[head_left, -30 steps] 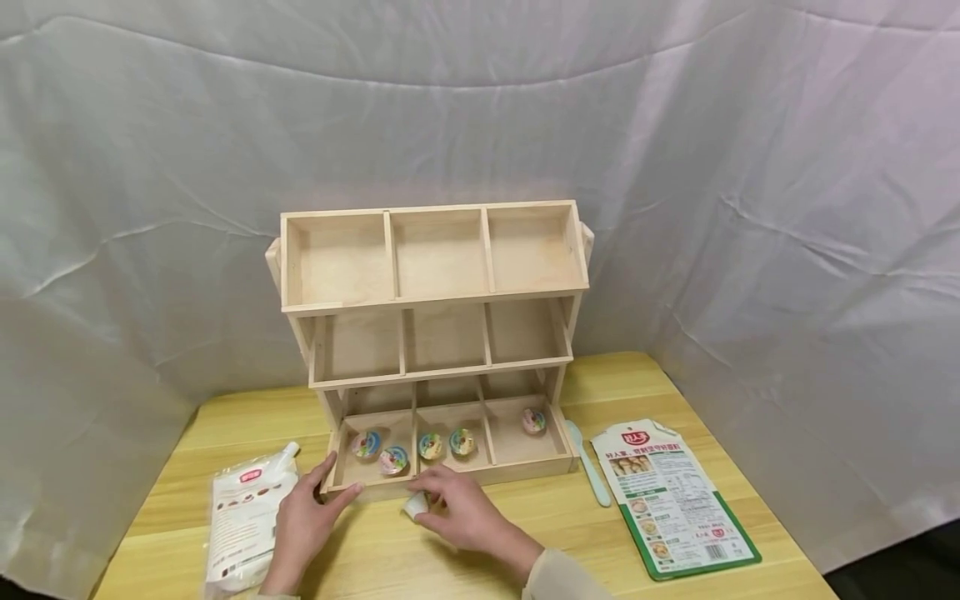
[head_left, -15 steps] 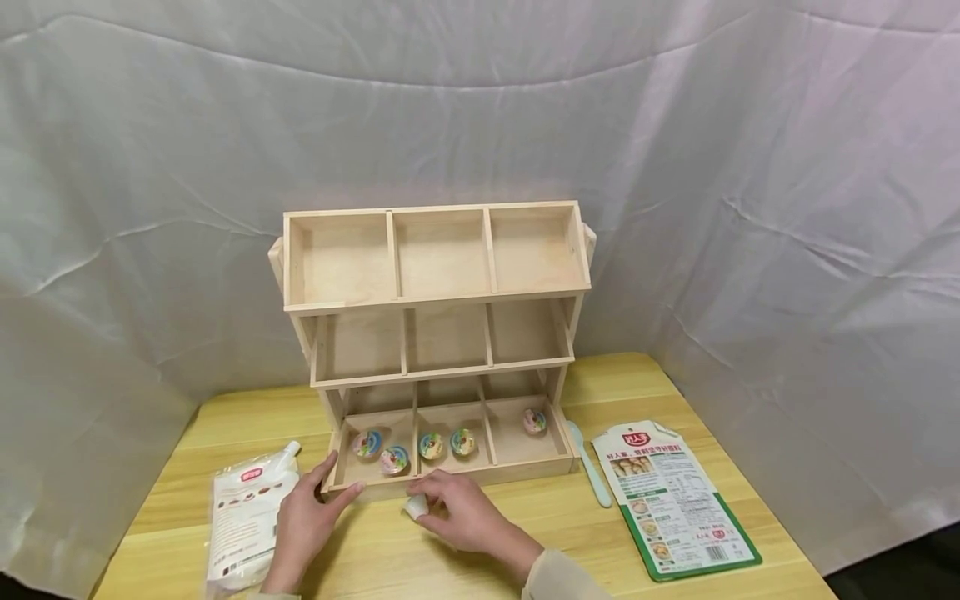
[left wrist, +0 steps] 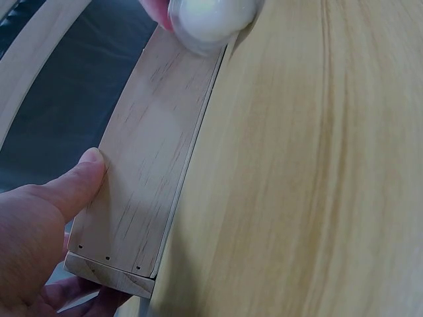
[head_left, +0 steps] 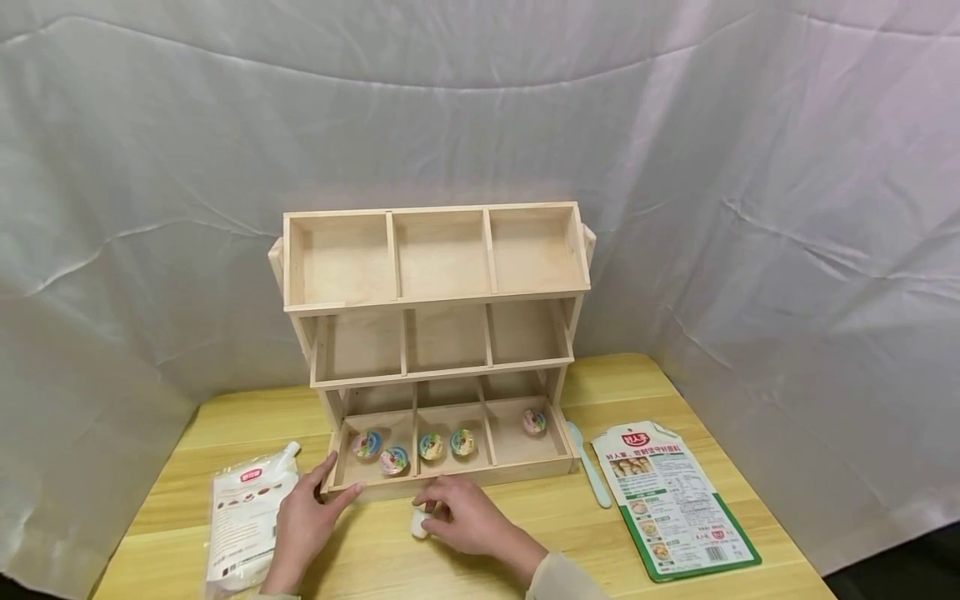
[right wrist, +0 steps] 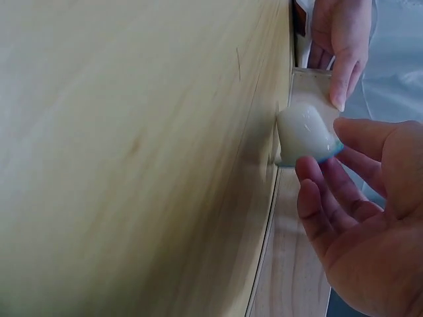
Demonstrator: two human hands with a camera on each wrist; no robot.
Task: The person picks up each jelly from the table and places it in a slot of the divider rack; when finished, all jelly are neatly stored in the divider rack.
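My left hand (head_left: 303, 512) grips the front left corner of the wooden rack's bottom tray (head_left: 495, 475), thumb on the front board and fingers round the side. In front of that tray my right hand (head_left: 468, 518) pinches a small white jelly cup (head_left: 419, 524) between thumb and fingers. The right wrist view has the cup (right wrist: 304, 132) lying on its side, its blue-edged lid toward the fingers. Several more jelly cups sit in the tray: two in the left compartment (head_left: 393, 460), two in the middle (head_left: 462, 442), one in the right (head_left: 534, 422).
Two upper tiers (head_left: 438, 254) of the rack rise behind the tray. A white spouted pouch (head_left: 251, 517) lies left of the left hand. Right of the rack are a pale green spoon (head_left: 592, 471) and a green-and-white packet (head_left: 678, 500). Grey cloth (head_left: 450, 125) hangs behind.
The jelly cup has come slightly toward me and turned in the right hand's fingers, which have shifted a little. My left hand keeps its hold on the tray corner.
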